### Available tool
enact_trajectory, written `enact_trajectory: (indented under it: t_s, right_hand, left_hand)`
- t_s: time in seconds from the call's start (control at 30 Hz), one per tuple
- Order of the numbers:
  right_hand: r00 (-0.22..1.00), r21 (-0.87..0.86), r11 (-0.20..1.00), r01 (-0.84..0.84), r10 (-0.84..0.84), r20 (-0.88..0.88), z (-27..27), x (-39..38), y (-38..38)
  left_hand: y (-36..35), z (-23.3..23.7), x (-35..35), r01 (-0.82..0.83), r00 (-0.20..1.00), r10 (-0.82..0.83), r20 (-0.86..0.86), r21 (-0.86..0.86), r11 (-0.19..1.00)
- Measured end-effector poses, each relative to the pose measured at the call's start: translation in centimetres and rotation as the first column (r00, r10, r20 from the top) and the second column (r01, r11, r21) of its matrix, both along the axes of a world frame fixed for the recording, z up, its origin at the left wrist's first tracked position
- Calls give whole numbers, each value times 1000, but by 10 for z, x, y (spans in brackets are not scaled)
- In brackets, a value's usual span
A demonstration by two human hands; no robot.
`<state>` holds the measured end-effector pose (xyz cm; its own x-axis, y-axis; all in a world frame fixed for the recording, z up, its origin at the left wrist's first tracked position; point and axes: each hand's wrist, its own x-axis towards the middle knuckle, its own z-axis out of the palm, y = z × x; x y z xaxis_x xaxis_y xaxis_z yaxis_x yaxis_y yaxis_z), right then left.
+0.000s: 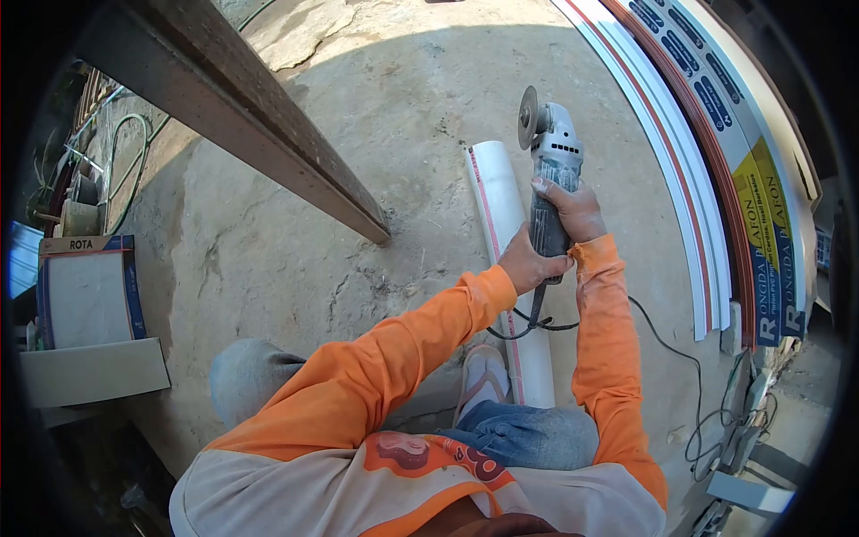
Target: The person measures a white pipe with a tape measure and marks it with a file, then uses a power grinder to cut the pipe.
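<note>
An angle grinder [557, 170] with a round disc at its top left is held between both my hands, above a white pipe's right side. My left hand [530, 259] is closed round the lower rear of its dark body. Higher up, my right hand [575, 210] wraps round the body just below the grey gear head. The white pipe [497, 192], with a red printed line along it, lies on the concrete floor and passes under my left forearm. From the grinder's rear end a black cord [537, 309] hangs, looped near the pipe.
A brown metal post [295, 152] stands at the upper left. Long white panels [667, 161] and printed panel boxes [761, 206] line the right side. A ROTA tile box [88, 295] is at the left. The cord [689, 358] trails along the floor at the right.
</note>
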<state>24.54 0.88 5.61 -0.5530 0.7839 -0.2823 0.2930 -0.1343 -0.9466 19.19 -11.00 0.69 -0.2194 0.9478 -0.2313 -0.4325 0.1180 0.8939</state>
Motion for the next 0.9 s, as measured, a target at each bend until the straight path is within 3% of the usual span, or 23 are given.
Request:
enact_trajectory:
  t_s: [0.17, 0.23, 0.33, 0.4, 0.5, 0.57, 0.6, 0.7, 0.77, 0.9]
  right_hand:
    - [991, 43, 993, 114, -111, -77, 16, -5, -8]
    - [974, 75, 988, 135, -118, -191, 23, -5, -19]
    - [967, 69, 980, 188, -173, -186, 50, -5, -42]
    - [955, 120, 969, 217, -185, -234, 52, -6, -51]
    - [949, 200, 954, 223, -165, -270, 66, -3, -66]
    - [768, -183, 975, 123, -210, -605, 73, 1, -75]
    - [825, -316, 949, 3, -181, -536, 55, 14, -67]
    - [853, -413, 911, -19, -201, -482, 9, 33, -83]
    - [882, -394, 899, 192, -334, -332, -22, 28, -119]
    - [977, -407, 892, 198, -211, 12, -68, 43, -164]
  left_hand:
    - [4, 33, -29, 173, 984, -171, -44, 58, 983]
    - [-1, 44, -37, 222, 975, -222, -7, 76, 972]
    - [-11, 56, -44, 288, 956, -281, -81, 98, 953]
    - [-19, 65, -47, 230, 962, -209, -178, 104, 968]
    - [-31, 89, -54, 227, 974, -220, -56, 164, 960]
    - [-39, 99, -64, 270, 962, -273, 2, 134, 953]
    - [-40, 105, -68, 275, 956, -287, 63, 149, 950]
    - [-42, 112, -80, 310, 918, -352, 184, 222, 924]
    - [-43, 118, -84, 359, 837, -440, 325, 282, 890]
    - [-50, 118, -85, 370, 771, -494, 402, 348, 861]
